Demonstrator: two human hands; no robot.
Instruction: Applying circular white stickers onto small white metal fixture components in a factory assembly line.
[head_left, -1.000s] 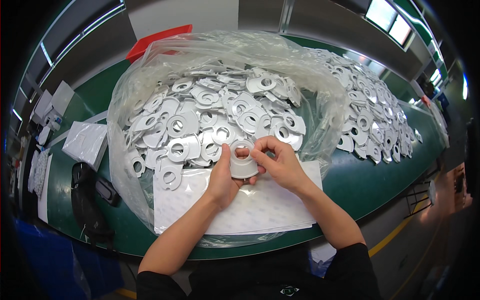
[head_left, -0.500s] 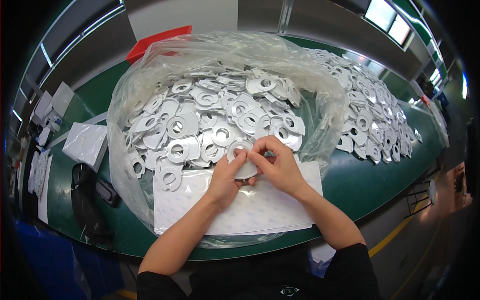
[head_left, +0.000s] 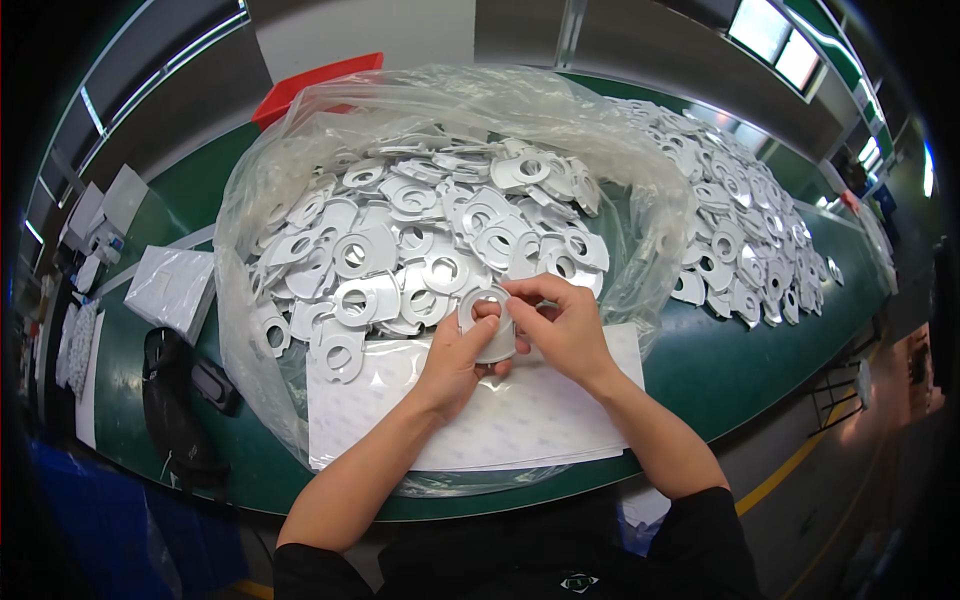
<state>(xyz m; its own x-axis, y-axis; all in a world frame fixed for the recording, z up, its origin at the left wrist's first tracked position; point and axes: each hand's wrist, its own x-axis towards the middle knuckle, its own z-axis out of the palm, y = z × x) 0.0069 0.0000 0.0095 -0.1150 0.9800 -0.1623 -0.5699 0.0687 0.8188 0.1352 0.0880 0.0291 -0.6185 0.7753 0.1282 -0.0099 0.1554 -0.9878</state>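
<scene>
one long green smooth-surfaced tabletop (head_left: 740,360) carries everything named here. on it, around the middle and toward twelve o'clock, spreads one big crumpled clear plastic bag (head_left: 430,95), its mouth open. inside the bag lies one heap of flat white ring-shaped plastic parts (head_left: 385,245), dozens overlapping, too many to count exactly. a second heap of similar white parts (head_left: 745,215), also dozens, lies at two o'clock, outside the bag; one loose white piece sits just beside it, toward three o'clock. at six o'clock, one flat layer of thin white glossy sheets (head_left: 540,430) lies under the forearms; the number of sheets cannot be told. one black limp fabric-like bundle (head_left: 175,410) lies at eight o'clock, one red plastic tray (head_left: 315,82) at eleven, and one white film-wrapped square package (head_left: 170,285) at nine. one small black oblong case (head_left: 213,385) lies just beside the bundle.

two bare hands meet at the centre, over the sheets' upper edge, on one white plastic ring part (head_left: 498,345). the left hand (head_left: 455,365) has its grip clamped on it, thumb at the hole, fingers beneath. the right hand (head_left: 570,330) has its grip pinching the part's rim at about one o'clock, thumb against forefinger.
</scene>
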